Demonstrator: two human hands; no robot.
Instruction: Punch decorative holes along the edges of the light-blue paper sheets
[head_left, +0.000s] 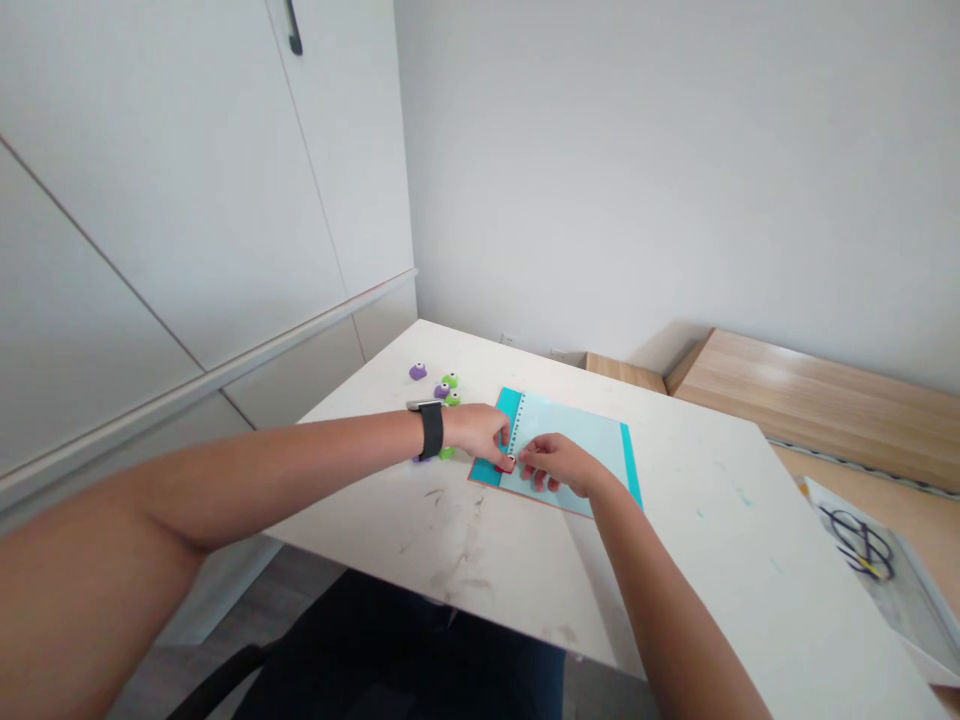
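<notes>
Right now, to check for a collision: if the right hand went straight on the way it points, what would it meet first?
The right hand would probably meet the white dotted strip first, then the left hand's fingers; depth is hard to judge.

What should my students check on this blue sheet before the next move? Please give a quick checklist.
Light-blue sheet flat on the white table: ok.
Left hand at the dotted strip: ok.
Right hand on the sheet: ok.
Purple and green plastic pieces off the sheet: ok.
Strip straight beside the teal band: cannot tell, its lower end is hidden.
Red piece at the strip's lower end: cannot tell what it is.
</notes>
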